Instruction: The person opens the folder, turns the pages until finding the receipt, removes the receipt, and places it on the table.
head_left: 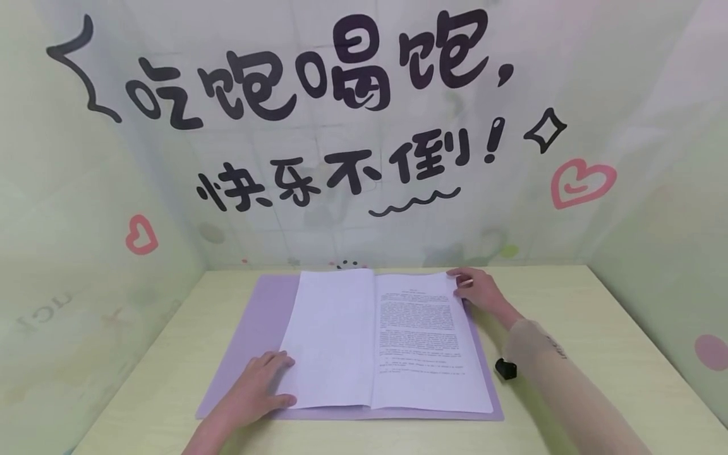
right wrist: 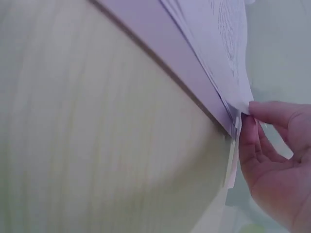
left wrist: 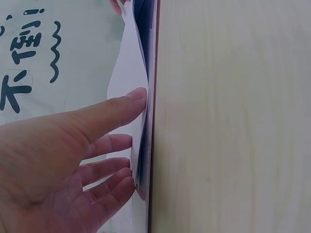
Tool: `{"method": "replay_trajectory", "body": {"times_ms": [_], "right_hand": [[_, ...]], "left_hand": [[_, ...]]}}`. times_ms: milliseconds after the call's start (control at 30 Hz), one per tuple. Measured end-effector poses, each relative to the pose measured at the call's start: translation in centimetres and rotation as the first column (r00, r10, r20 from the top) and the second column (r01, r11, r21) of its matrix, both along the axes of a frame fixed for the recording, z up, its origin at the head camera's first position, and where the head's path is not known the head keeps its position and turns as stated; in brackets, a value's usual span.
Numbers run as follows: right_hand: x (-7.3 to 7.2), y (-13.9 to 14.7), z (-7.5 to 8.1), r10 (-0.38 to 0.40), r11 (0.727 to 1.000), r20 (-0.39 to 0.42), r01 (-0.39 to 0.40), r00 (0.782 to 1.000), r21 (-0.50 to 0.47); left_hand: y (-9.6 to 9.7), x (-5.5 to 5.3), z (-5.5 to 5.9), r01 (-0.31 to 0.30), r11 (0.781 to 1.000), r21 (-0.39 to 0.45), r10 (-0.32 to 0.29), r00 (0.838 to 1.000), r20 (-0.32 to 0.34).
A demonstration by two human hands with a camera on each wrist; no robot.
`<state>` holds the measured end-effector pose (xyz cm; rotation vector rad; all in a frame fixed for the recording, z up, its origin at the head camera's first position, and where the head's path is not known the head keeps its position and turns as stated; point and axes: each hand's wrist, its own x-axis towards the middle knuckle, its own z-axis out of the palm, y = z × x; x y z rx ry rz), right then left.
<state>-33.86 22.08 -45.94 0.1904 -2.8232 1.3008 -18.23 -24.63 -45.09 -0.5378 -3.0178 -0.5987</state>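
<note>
An open purple folder (head_left: 258,316) lies on the table with white sheets spread across it. The left-hand sheet (head_left: 332,335) looks blank; the right-hand printed page (head_left: 421,392) carries dense lines of text. My left hand (head_left: 256,385) rests at the lower left edge of the blank sheet, thumb and fingers spread. In the left wrist view, the left thumb (left wrist: 131,99) touches the paper's edge (left wrist: 138,73). At the upper right corner of the printed page, my right hand (head_left: 480,292) pinches the paper. The right wrist view shows that page corner (right wrist: 241,106) between thumb and fingers.
A small black object (head_left: 505,368) sits on the light wooden table (head_left: 614,379), right of the folder and beside the right sleeve (head_left: 563,373). Behind the table stands a pale wall (head_left: 341,240) with black lettering; side panels flank it.
</note>
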Motion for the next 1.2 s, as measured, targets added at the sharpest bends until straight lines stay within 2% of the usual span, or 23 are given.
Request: {"method": "replay_trajectory", "body": {"times_ms": [233, 400, 667, 767, 967, 1200], "right_hand": [[-0.1, 0.6, 0.4, 0.027, 0.999, -0.002, -0.027, 1.000, 0.017], [0.0, 0.9, 1.8, 0.088, 0.995, -0.036, -0.086, 0.995, 0.043], [-0.7, 1.3, 4.1, 0.157, 0.988, 0.036, -0.156, 0.987, -0.008], [-1.0, 1.5, 5.2, 0.203, 0.979, 0.038, -0.204, 0.978, 0.013], [-1.5, 1.0, 8.0, 0.291, 0.953, -0.024, -0.287, 0.956, 0.099], [-2.2, -0.5, 10.8, 0.352, 0.932, -0.062, -0.343, 0.934, 0.118]], "left_hand": [[0.1, 0.1, 0.1, 0.003, 1.000, 0.000, -0.003, 1.000, 0.000], [-0.1, 0.0, -0.2, 0.001, 1.000, 0.002, -0.001, 1.000, -0.007], [-0.2, 0.0, -0.2, 0.001, 1.000, 0.014, -0.001, 1.000, -0.008], [-0.2, 0.1, -0.2, -0.003, 1.000, 0.024, 0.003, 1.000, 0.005], [-0.2, 0.1, -0.2, -0.010, 0.999, 0.032, 0.010, 1.000, 0.010], [-0.3, 0.1, -0.2, -0.011, 0.999, 0.034, 0.010, 1.000, 0.005]]}}
